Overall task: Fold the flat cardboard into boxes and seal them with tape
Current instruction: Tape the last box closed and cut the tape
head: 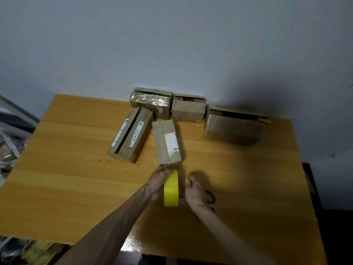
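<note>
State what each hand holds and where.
Left hand grips the yellow tape roll by its left side. Right hand curls beside it; its grip cannot be told.

A brown box (168, 143) with a white label lies mid-tabletop (76, 178). A yellow tape roll (171, 190) stands on edge at its 6 o'clock end. A long box (130, 136) lies at 10 o'clock, and a row of three boxes (188, 109) runs from 12 to 2 o'clock.

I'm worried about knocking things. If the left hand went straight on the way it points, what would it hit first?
Most likely the near end of the labelled box straight ahead; the left hand, holding the yellow tape roll, looks almost against it.
</note>
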